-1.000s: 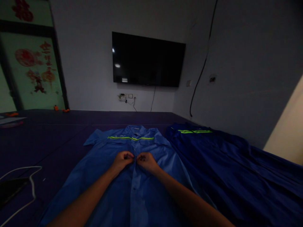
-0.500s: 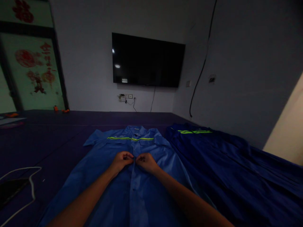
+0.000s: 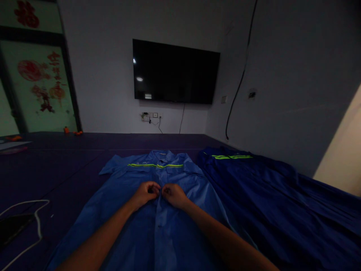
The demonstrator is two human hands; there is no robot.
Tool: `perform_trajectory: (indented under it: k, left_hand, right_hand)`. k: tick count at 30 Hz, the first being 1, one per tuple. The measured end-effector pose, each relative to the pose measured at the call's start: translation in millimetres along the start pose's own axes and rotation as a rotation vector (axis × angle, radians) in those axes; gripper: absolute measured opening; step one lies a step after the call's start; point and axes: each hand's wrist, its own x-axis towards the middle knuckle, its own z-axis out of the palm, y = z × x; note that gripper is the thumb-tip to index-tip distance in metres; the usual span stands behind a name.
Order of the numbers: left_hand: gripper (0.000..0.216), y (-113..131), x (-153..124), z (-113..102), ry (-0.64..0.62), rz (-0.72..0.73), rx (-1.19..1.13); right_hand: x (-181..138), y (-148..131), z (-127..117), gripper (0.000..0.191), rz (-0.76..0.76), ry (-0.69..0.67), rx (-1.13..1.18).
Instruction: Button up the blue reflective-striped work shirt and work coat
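A light blue work shirt (image 3: 126, 210) with a yellow-green reflective stripe across the chest lies flat, collar away from me, on a dark purple surface (image 3: 56, 165). My left hand (image 3: 145, 194) and my right hand (image 3: 173, 195) meet at the shirt's front placket, just below the chest. Both hands have their fingers curled in a pinch on the placket's edges. Whatever small thing sits between the fingertips is too dim to make out.
A darker blue garment (image 3: 267, 203) with the same stripe lies to the right, its edge against the shirt. A white cable (image 3: 31, 214) and a dark flat object (image 3: 11, 226) lie at the left. A wall-mounted TV (image 3: 175, 71) hangs ahead.
Both hands have stayed pinched at the placket, shifting only slightly toward me.
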Motion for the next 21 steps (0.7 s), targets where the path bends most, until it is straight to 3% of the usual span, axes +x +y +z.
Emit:
perform_trajectory:
  k: [4, 13, 21]
  left_hand:
    - [0.027, -2.0, 1.5, -0.5, -0.035, 0.053, 0.064]
    - [0.019, 6.5, -7.3, 7.8, 0.098, 0.219, 0.398]
    - [0.027, 9.3, -10.8, 9.6, 0.031, 0.412, 0.65]
  right_hand:
    - [0.3, 0.9, 1.7, 0.013, 0.01, 0.01, -0.002]
    - [1.6, 7.7, 2.0, 0.014, -0.027, -0.029, 0.043]
    - [-1.6, 1.9, -0.4, 0.013, -0.049, -0.027, -0.018]
